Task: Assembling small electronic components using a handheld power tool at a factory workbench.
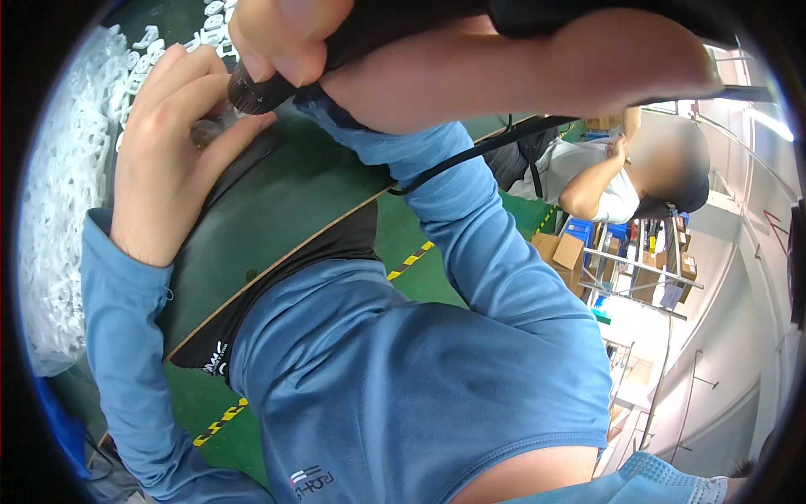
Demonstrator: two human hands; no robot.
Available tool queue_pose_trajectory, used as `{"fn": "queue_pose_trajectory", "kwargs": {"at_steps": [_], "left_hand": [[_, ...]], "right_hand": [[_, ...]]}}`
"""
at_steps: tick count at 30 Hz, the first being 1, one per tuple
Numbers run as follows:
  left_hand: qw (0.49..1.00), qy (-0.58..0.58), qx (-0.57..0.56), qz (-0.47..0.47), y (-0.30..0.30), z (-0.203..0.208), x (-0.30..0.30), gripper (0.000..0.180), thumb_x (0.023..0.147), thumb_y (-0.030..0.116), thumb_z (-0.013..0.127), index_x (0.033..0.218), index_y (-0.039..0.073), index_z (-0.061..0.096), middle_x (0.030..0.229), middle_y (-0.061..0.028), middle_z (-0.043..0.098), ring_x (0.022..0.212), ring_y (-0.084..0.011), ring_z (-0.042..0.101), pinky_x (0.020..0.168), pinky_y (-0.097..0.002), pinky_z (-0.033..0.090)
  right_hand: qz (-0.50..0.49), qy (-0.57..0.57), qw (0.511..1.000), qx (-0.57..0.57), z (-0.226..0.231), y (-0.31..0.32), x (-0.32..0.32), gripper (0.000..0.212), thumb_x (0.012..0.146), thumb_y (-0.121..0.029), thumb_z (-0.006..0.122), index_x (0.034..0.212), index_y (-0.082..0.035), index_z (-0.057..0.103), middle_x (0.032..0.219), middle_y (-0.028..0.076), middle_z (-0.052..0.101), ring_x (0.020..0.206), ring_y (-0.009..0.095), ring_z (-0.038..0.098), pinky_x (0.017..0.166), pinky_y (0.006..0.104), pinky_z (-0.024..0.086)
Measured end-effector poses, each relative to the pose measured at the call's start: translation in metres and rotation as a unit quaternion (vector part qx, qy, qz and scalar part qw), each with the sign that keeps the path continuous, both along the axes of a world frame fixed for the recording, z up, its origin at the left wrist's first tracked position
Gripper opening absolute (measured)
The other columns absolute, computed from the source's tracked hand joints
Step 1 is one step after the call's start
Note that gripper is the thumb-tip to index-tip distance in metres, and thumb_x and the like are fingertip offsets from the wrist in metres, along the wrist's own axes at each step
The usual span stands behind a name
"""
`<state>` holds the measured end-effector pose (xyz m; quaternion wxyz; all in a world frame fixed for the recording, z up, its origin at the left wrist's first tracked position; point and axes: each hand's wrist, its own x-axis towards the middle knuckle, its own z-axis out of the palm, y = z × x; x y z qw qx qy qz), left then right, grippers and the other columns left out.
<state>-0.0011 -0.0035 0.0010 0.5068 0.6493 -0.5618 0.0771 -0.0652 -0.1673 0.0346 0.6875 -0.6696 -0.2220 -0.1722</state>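
Observation:
At the upper left, my left hand rests over the dark green table, its fingers and thumb curled around a small translucent piece that is mostly hidden. My right hand, very close to the camera along the top, wraps around a black cylindrical tool with a ribbed end. That end meets my left fingertips; the tool's tip and its far part cannot be seen. Small white plastic parts lie scattered beyond my left hand.
A large clear bag of white parts fills the table's left side. A black cable crosses my right sleeve. The wooden table edge runs close to my body. Another person sits at right, near shelving with cardboard boxes.

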Motion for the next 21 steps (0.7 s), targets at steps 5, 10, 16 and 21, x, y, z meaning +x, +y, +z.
{"fn": "queue_pose_trajectory", "kwargs": {"at_steps": [5,10,16,21], "left_hand": [[1.000,0.015,0.017,0.008,0.005,-0.017,0.003,0.022,0.068,0.013,0.081,0.079,0.000,0.066,0.082,-0.0128,0.058,0.086,-0.0337,0.058,0.077,-0.0428,0.048],[0.999,0.028,0.039,-0.011,-0.003,-0.003,-0.002,0.023,0.070,0.023,0.082,0.077,0.004,0.071,0.084,-0.0090,0.062,0.092,-0.0291,0.063,0.081,-0.0422,0.050],[0.998,0.014,0.066,0.018,0.011,0.008,-0.004,0.023,0.072,0.023,0.081,0.079,0.003,0.070,0.080,-0.0082,0.059,0.085,-0.0293,0.060,0.076,-0.0410,0.048],[0.998,-0.001,0.065,0.011,0.010,0.010,0.000,0.023,0.072,0.022,0.080,0.080,0.004,0.068,0.086,-0.0075,0.059,0.089,-0.0274,0.059,0.079,-0.0395,0.047]], "right_hand": [[0.075,-0.040,0.996,0.016,0.001,0.023,0.018,0.079,0.088,-0.070,0.061,0.117,0.003,0.051,0.072,0.012,0.059,0.051,0.019,0.053,0.047,0.0301,0.047],[0.181,-0.130,0.973,0.063,0.043,0.010,0.012,0.093,0.080,-0.081,0.060,0.124,-0.001,0.048,0.079,0.007,0.055,0.059,0.018,0.054,0.052,0.0323,0.048],[0.250,-0.094,0.960,0.084,0.053,0.021,0.015,0.097,0.071,-0.079,0.072,0.120,0.001,0.046,0.080,0.010,0.057,0.062,0.017,0.054,0.057,0.0309,0.047],[0.166,-0.114,0.973,0.114,0.044,0.021,0.012,0.092,0.077,-0.080,0.066,0.122,-0.002,0.048,0.079,0.007,0.055,0.060,0.016,0.053,0.053,0.0311,0.045]]}}
